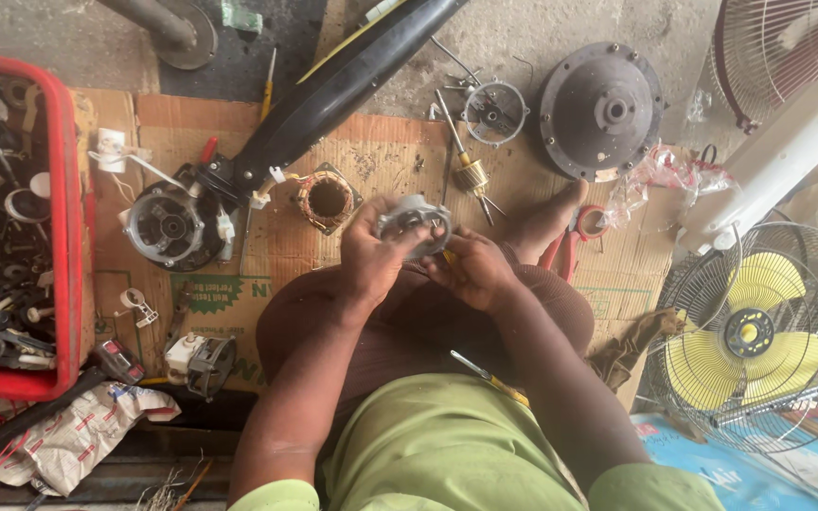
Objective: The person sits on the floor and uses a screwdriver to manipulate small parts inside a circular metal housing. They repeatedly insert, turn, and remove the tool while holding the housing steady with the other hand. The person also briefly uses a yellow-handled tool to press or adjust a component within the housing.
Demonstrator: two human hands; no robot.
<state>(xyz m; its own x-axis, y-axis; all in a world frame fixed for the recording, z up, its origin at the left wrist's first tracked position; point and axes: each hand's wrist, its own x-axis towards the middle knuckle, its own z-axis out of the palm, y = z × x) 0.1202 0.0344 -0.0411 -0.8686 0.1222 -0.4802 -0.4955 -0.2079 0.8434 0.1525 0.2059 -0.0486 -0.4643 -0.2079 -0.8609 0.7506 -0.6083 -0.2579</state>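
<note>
Both hands — left hand (368, 254), right hand (469, 268) — clasp a round grey metal motor cover (411, 220).

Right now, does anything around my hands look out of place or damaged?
Nothing looks broken. It is simply a strip-down: both hands, left hand and right hand, grip a grey motor housing, while a copper-wound stator, a round dark cover and screwdrivers lie scattered on the cardboard.

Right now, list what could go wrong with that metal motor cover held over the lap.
1. Both the left hand and right hand hold the grey motor cover in mid-air; if it slips, it may fall onto the lap.
2. Loose screws on the cardboard could scatter if bumped.
3. The rotor shaft lies near the foot and could roll if kicked.
</note>
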